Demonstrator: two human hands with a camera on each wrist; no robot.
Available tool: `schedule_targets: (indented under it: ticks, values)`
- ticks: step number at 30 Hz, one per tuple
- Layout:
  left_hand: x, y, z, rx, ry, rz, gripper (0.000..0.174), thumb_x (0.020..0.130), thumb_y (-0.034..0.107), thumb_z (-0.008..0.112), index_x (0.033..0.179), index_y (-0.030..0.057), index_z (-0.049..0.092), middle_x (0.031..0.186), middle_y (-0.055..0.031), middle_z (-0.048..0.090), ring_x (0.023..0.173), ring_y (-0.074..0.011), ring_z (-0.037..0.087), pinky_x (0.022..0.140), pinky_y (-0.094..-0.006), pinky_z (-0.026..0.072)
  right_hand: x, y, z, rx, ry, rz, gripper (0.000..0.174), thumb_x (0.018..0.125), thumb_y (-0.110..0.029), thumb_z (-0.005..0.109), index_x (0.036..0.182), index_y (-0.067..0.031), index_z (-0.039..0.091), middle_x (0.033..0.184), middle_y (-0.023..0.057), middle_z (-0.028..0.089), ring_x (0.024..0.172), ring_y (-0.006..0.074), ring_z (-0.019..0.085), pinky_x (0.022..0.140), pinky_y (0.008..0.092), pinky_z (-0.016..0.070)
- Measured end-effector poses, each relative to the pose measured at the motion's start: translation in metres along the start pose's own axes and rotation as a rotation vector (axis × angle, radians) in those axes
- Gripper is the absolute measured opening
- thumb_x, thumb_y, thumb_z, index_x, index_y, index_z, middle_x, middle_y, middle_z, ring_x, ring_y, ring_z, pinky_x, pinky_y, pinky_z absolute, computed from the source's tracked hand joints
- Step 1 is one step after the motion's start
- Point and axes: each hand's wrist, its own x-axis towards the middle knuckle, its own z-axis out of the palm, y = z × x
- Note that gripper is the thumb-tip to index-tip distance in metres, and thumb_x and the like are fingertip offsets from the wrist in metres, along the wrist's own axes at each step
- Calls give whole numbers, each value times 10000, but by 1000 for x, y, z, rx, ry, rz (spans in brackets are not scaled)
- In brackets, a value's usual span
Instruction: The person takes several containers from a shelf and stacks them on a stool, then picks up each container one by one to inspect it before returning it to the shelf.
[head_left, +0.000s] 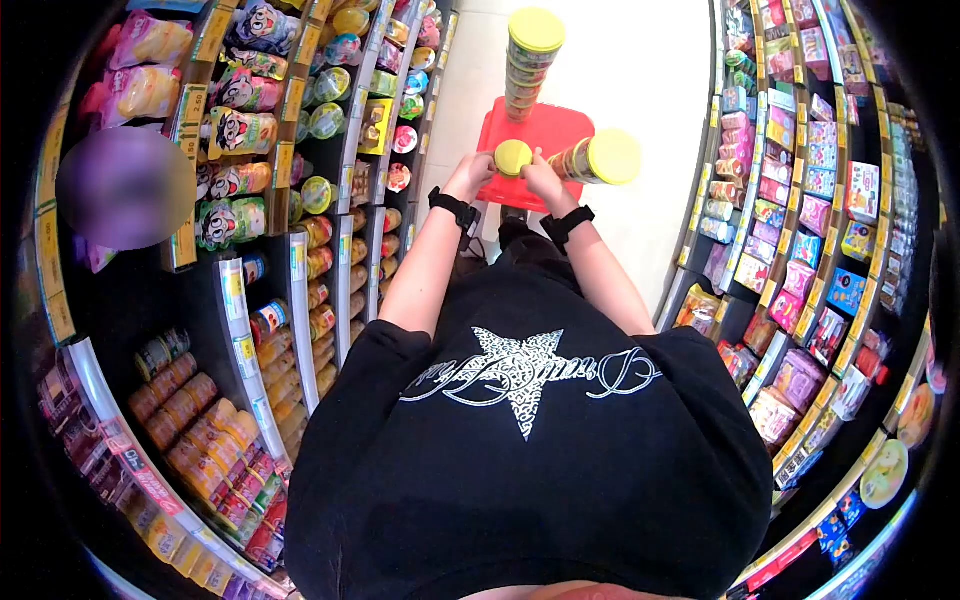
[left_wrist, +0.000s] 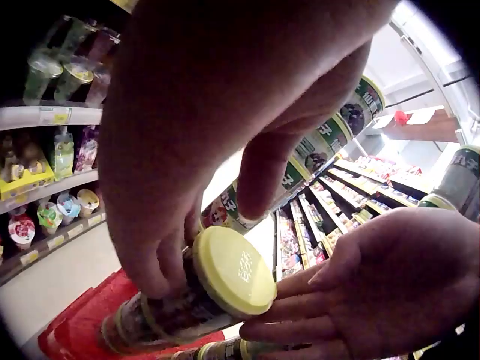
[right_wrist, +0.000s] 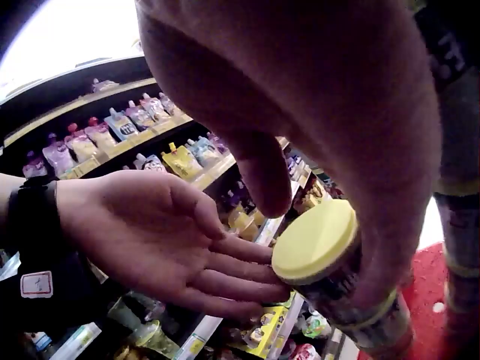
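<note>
Your front stack of cans (head_left: pixel 513 158) stands toward the near edge of the red stool (head_left: pixel 567 122), its sides touched by your left hand (head_left: pixel 470 178) and right hand (head_left: pixel 543 182), fingers nearly straight, thumbs spread apart, neither clamped round it. A taller-looking stack (head_left: pixel 537 34) rises by the far edge, the third stack (head_left: pixel 612 157) by the right.
</note>
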Motion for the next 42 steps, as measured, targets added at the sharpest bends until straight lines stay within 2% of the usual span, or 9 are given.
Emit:
schedule_targets:
  ticks: [2,8,16,17,20,29,37,39,42]
  values:
    - [1,-1,-5,-2,30,4,512,764,58,422,1268,-32,453,870,-33,540,748,-103,508,660,-219,400,-1,0,10,-8,127,-48,433,739,-86,492,1129,102,493,1056,268,592,1028,334,581,868,378,453]
    - [-32,38,-3,-110,98,169,543,787,101,483,1314,-12,412,712,51,456,585,-34,399,541,-192,330,10,-23,34,-223,280,-513,486,780,-134,492,1215,78,448,1177,296,523,1148,351,493,963,380,379]
    - [-132,101,-39,-132,339,546,476,821,129,487,1285,25,471,1076,-17,572,909,-87,525,813,-224,404,-61,-148,92,110,-170,-502,398,900,-267,485,1171,15,555,1155,135,591,1093,210,525,932,270,379]
    - [-151,106,-47,-143,385,585,458,826,110,475,1275,22,485,1135,-50,563,997,-114,526,853,-230,403,-70,-161,101,60,-273,-458,491,932,-409,391,1252,-58,515,1262,89,528,1212,210,452,979,363,332]
    - [-201,108,-75,-229,515,764,448,830,78,465,1273,11,487,1261,-119,510,1187,-178,465,953,-274,376,-89,-189,145,105,-399,-486,451,951,-358,380,1221,-33,540,1204,82,570,1125,186,513,945,343,363]
    - [-375,69,-128,-338,968,1097,448,840,66,464,1286,36,479,1310,-149,478,1246,-226,415,1023,-300,303,-167,-219,288,-28,-1071,-500,566,963,-455,320,1285,-12,462,1248,117,539,1177,230,489,970,341,352]
    - [-481,22,-194,-572,1423,1220,518,816,166,536,1321,90,449,1347,-106,423,1182,-174,422,979,-311,304,-235,-255,403,-210,-1293,-573,722,928,-564,302,1397,-16,271,1427,182,309,1305,299,328,1041,415,279]
    - [-510,23,-194,-684,1483,1192,542,768,100,533,1296,12,446,916,-11,550,768,-68,466,663,-203,374,-247,-257,428,-187,-1315,-573,744,919,-580,306,1406,-20,248,1438,191,283,1312,306,316,1043,417,276]
    - [-530,7,-223,-677,1482,1248,445,751,114,531,1195,89,524,799,71,483,642,-32,355,566,-186,296,-262,-258,460,-168,-1320,-504,786,896,-611,331,1414,-30,224,1439,222,258,1313,335,298,1033,437,276]
